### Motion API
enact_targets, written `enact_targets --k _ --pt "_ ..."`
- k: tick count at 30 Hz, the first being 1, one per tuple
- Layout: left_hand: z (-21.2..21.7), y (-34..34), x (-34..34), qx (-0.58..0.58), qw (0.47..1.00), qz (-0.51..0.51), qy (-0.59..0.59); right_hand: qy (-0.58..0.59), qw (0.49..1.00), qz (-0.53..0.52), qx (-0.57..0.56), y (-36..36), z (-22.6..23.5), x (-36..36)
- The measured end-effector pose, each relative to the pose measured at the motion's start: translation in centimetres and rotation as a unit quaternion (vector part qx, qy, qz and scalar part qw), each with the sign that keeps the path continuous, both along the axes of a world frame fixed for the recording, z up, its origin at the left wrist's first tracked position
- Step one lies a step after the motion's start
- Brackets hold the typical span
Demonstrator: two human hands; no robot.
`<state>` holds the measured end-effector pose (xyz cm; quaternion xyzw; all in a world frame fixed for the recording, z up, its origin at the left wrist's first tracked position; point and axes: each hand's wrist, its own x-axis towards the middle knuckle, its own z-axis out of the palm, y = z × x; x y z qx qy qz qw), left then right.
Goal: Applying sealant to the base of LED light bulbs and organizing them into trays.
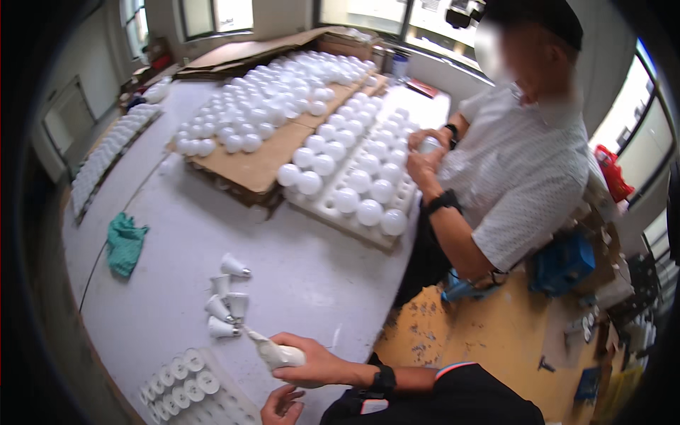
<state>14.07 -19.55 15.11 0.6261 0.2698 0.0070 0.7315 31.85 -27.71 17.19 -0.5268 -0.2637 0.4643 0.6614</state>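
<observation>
My right hand (316,363), a black band on its wrist, is wrapped round a white, crumpled, tapered bag (275,352) that looks like a piping bag. The bag's narrow tip points up and left, close to a loose group of white cone-shaped bulb housings (219,307) with metal screw ends, lying on the pale table (283,265). Whether tip and housings touch, I cannot tell. Lower down, at the picture's bottom edge, my left hand (282,406) shows partly, fingers bent and apart, with nothing visible in them. Nearby at lower left, a white tray (230,402) bears rows of round, open-topped white housings (181,386).
A co-worker (528,163) across the right side holds a bulb part beside a foam tray (329,212) of white globes. More globes (258,106) cover cardboard (244,166) farther back. A green cloth (125,244) and another filled tray (106,159) lie left.
</observation>
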Motion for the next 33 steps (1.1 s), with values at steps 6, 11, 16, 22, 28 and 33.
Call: enact_targets --k 6,11,16,22,28,33 --pt "-2.7 0.8 -3.6 -0.12 0.973 0.196 -0.014 -0.082 0.994 -0.042 -0.05 -0.6 2.2 -2.0" --pt "-3.9 1.8 -7.6 -0.176 0.943 0.278 -0.048 0.049 0.998 -0.029 0.038 0.4 2.7 -3.2" --pt "-2.8 1.9 -6.9 -0.143 0.971 0.18 -0.07 -0.031 0.999 -0.006 -0.013 0.2 2.9 -4.4" --pt "-1.5 -0.6 -2.3 -0.028 0.953 0.104 -0.285 0.13 0.989 0.041 0.057 1.0 1.4 -6.7" --pt "0.5 -1.0 -2.1 0.116 0.99 0.066 -0.051 0.174 0.979 -0.042 0.098 0.8 0.6 -6.9" --pt "1.0 -1.9 -1.1 0.436 0.892 0.053 -0.107 0.135 0.989 -0.062 -0.001 1.0 -0.2 -6.6"
